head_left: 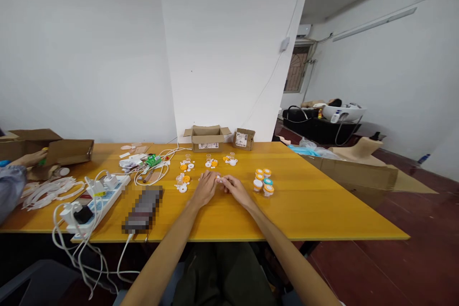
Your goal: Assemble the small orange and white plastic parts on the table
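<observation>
My left hand (pixel 205 188) and my right hand (pixel 234 187) meet at the middle of the yellow table (pixel 304 205), fingertips pinched together on a small white part (pixel 218 180). White and orange small parts (pixel 183 184) lie just left of my left hand. Several small orange-lidded jars (pixel 263 181) stand right of my right hand. More white and orange parts (pixel 211 163) lie farther back.
An open cardboard box (pixel 208 137) and a smaller box (pixel 244 138) stand at the table's back. A white power strip (pixel 98 198) with plugs and cables lies at left, a blurred flat object (pixel 143 209) beside it. Another person's hand (pixel 30 158) reaches into a box at far left.
</observation>
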The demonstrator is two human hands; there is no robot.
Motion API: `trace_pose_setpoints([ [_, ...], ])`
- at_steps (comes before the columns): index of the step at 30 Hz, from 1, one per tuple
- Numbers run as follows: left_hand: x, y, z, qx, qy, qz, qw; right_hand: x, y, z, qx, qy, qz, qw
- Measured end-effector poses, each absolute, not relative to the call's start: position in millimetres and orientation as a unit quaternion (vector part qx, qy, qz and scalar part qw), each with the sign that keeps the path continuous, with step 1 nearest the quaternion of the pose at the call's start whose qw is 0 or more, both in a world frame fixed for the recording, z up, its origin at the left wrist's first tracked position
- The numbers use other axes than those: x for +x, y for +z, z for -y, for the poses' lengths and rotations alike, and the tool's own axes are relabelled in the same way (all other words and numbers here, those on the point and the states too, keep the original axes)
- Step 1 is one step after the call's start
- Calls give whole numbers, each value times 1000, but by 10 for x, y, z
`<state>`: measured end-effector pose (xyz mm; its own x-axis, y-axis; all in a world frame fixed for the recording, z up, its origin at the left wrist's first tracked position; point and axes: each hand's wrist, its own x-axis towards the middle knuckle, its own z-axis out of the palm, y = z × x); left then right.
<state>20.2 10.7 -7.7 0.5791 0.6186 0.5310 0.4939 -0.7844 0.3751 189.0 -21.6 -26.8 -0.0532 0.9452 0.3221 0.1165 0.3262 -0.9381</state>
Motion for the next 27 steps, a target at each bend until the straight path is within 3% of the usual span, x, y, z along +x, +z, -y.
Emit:
trace_pose_setpoints([
  [5, 205, -66, -104, 882, 331, -320, 99, 1866, -277, 228, -415, 376, 602, 569],
  [27, 197, -149, -172, 881, 339, -319, 81, 1896, -247, 233, -447, 356, 625, 532],
])
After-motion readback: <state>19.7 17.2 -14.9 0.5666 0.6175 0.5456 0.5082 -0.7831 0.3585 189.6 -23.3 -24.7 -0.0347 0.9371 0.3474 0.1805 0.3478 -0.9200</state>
